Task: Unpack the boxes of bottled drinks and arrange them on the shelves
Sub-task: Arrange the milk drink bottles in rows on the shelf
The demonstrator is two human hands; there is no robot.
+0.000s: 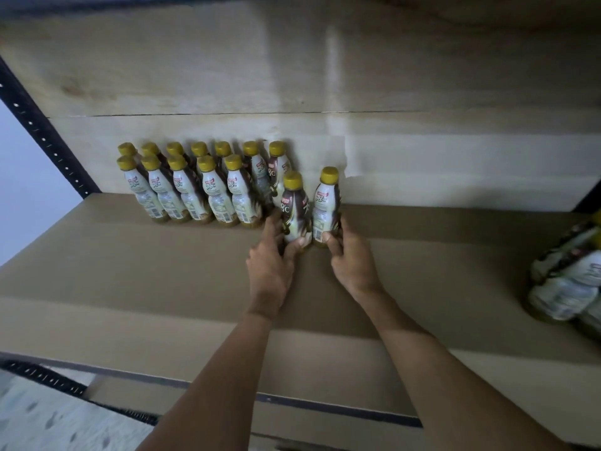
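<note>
Bottled drinks: left bottle (294, 206) and right bottle (326, 203) stand upright, side by side on the shelf (130, 271), with bare board open in front and rightward. Left hand (271, 265) grips the left bottle's base, right hand (353, 255) the right bottle's. Two rows of bottles (195, 187) crowd the left side; a wrapped pack (566, 281) lies well to the right.

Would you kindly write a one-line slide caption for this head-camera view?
Left hand grips the brown-fronted bottle, right hand the white-fronted bottle, beside two standing rows on the cardboard-lined shelf.
</note>
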